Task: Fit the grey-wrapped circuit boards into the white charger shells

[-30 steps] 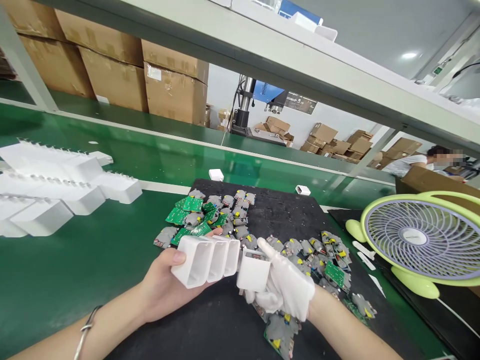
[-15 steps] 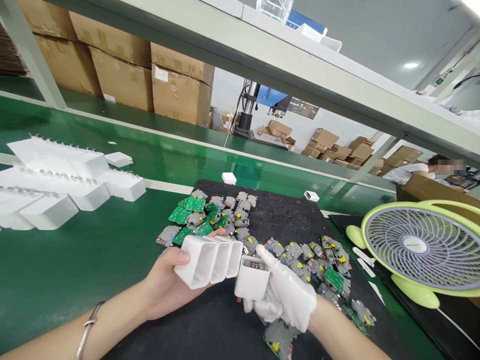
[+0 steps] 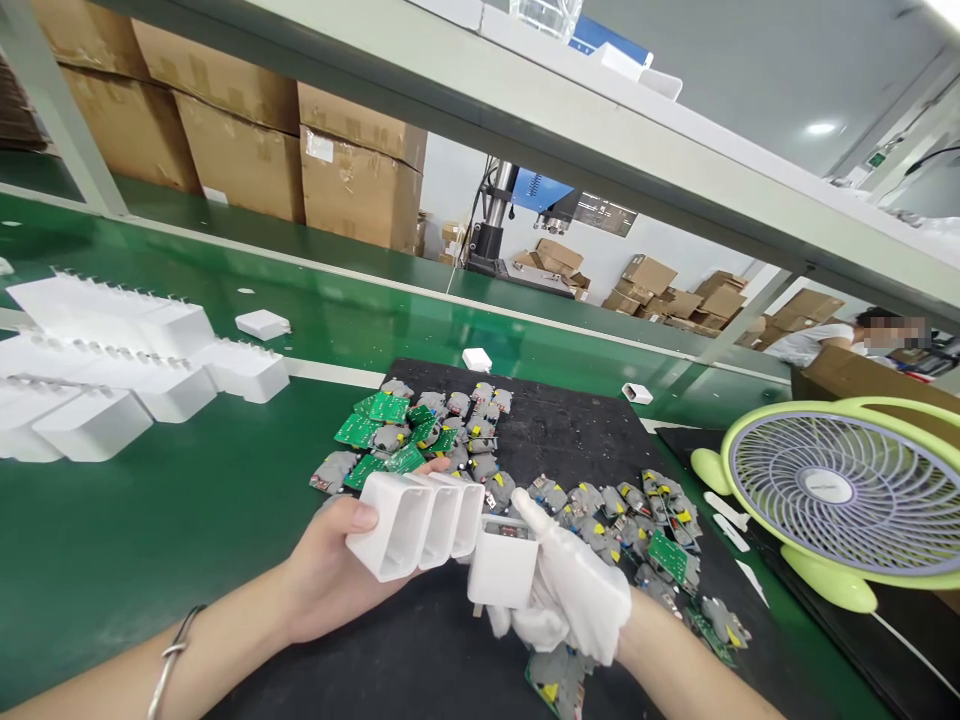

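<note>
Bare, my left hand is closed around a row of three white plastic housings, their open ends facing me and their insides hollow. My right hand, in a white glove, grips another white housing just beside that row. Dark components show in this housing's open top. Some of the right fingers are hidden behind it. Below and around the hands, circuit boards with grey filler and yellow parts lie on a black mat. Several bare green board faces show at the mat's left.
White housings with leads stand in rows on the left. Single housings sit on the green conveyor belt ahead. A green fan stands at right. A shelf beam crosses overhead. Another person is at far right.
The single white housings on the belt have shifted to the right. The housing in my right hand has tipped slightly, its open top showing less. My left hand is nearly still.
</note>
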Available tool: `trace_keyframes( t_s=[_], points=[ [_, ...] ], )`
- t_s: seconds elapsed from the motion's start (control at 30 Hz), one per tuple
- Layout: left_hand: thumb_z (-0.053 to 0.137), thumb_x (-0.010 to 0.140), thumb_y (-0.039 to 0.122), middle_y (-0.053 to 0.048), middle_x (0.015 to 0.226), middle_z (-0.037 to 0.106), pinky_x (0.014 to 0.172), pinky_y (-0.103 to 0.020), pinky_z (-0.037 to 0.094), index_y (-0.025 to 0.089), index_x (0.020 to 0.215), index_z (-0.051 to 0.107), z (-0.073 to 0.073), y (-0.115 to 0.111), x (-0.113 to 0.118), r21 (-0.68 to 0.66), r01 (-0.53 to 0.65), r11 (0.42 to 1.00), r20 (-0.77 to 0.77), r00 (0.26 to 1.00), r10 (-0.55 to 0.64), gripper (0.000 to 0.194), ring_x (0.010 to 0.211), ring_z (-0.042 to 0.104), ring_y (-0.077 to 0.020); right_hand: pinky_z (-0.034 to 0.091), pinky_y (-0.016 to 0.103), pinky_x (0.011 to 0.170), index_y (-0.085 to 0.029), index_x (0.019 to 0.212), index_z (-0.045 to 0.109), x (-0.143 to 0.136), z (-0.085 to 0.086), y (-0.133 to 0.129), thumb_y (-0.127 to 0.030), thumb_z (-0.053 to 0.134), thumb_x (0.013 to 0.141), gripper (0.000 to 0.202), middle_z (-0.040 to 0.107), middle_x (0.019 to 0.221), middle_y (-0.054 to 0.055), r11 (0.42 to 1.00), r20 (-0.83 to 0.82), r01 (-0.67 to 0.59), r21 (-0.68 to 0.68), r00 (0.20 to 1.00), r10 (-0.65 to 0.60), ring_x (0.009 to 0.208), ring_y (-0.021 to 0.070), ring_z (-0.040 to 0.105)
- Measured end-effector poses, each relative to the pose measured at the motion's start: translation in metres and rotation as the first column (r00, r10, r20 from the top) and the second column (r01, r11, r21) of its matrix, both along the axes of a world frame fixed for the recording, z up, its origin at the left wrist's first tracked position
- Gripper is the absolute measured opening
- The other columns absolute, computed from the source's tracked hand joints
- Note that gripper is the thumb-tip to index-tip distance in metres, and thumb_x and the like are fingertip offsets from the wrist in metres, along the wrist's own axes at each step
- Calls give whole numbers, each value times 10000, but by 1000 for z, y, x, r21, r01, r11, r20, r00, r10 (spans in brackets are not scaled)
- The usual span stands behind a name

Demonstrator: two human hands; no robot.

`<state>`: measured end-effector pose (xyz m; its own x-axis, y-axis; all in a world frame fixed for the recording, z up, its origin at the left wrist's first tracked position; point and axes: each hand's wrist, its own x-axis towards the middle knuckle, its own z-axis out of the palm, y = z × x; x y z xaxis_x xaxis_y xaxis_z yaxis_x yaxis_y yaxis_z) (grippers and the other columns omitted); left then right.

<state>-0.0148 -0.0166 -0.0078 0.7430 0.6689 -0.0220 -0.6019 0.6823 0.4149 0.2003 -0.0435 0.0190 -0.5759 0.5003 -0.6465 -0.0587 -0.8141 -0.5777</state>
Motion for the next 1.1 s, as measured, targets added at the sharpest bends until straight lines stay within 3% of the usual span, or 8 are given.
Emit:
trace_keyframes(
  t_s=[0.23,0.37,0.53,0.67,0.77,0.97,1.03,1.1],
  points=[
    [601,582,274,-65,1093,639,944,-376,320,206,1174,555,0,-1,-2,-4,-11,1000,-22,1000,11,597,1020,542,-262,231,163,218,-68,760,612,2,-8,1,-705,65,819,842,595,476,101,999,-27,7,-46,1000,-8,211,81,365],
    [609,587,278,-73,1094,650,963,-396,320,196,1160,580,2,-1,0,2,-7,1000,-15,1000,7,579,1064,536,-287,237,168,201,-62,816,624,-2,-4,1,-695,20,821,875,595,470,103,997,-27,28,-67,999,-30,202,90,377],
    [617,581,262,-40,1047,677,939,-379,350,226,1165,583,1,-2,0,13,-3,1000,23,1000,3,585,1018,571,-274,226,165,199,-55,797,647,-11,-3,-3,-655,85,858,824,582,461,92,985,18,161,-57,987,-160,220,98,410],
    [612,579,283,-32,1056,678,955,-389,342,234,1177,576,-5,-3,-3,26,10,1000,40,999,-11,601,1055,556,-295,499,209,482,-84,952,653,-13,-20,-2,-593,236,892,661,646,650,98,927,-85,375,28,925,-371,512,133,618],
    [600,585,297,-34,1085,669,969,-399,330,236,1201,559,-8,-4,-4,30,10,1000,24,1000,-10,621,1096,533,-308,520,249,637,-68,942,663,-13,-32,0,-601,286,878,656,659,754,140,924,-159,381,29,915,-372,644,158,649],
    [610,558,319,-45,1137,651,985,-412,327,229,1212,552,-5,-3,-3,30,22,999,-8,1000,-22,663,1128,515,-323,497,217,632,-80,946,651,-10,-32,-1,-604,471,797,574,659,793,132,950,-221,303,77,934,-280,676,149,641],
    [617,552,296,-39,1102,670,1000,-422,319,227,1193,572,-4,-2,-1,16,23,1000,-9,1000,-23,646,1141,509,-332,449,181,480,-76,933,644,-4,-26,0,-613,519,749,581,652,725,114,966,-158,223,130,967,-202,561,128,609],
    [627,551,289,-35,1078,682,1014,-426,316,226,1168,596,-5,-1,-1,-11,9,1000,-23,1000,-9,621,1150,505,-337,294,150,331,-69,902,640,5,-18,4,-625,546,708,597,626,635,85,955,-22,193,226,981,-193,406,83,503]
  ],
)
